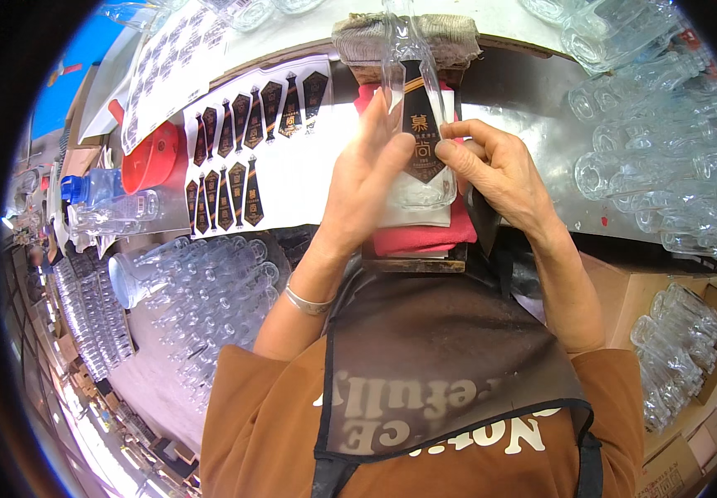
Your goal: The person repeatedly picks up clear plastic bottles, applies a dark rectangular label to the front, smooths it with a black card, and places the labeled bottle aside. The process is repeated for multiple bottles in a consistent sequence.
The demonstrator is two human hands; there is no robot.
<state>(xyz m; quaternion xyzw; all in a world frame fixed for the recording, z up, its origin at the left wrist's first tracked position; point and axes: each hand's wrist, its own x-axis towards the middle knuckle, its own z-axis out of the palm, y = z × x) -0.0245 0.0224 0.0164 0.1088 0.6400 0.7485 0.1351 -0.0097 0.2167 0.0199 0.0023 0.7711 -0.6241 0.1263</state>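
Note:
A clear glass bottle [425, 195] lies in front of me, its neck pointing away across a rolled grey cloth [354, 40]. On its upper face is a dark, tie-shaped decal [421, 153] with gold marks. My left hand [367, 174], slightly blurred, lies along the bottle's left side with fingers stretched out and thumb near the decal. At the right edge, the thumb and bent forefinger of my right hand [498, 170] close on the bottle beside the decal. Beneath the bottle is a white cloth [404, 217] over a red cloth [425, 239] on a wooden stand [412, 266].
Left of the stand lies a white sheet [279, 199] of tie-shaped decals, with a red basin [152, 158] beyond it. Many glass bottles [657, 158] crowd the right side. More bottles [217, 290] stand at lower left, and a cardboard box [607, 290] holds others at lower right.

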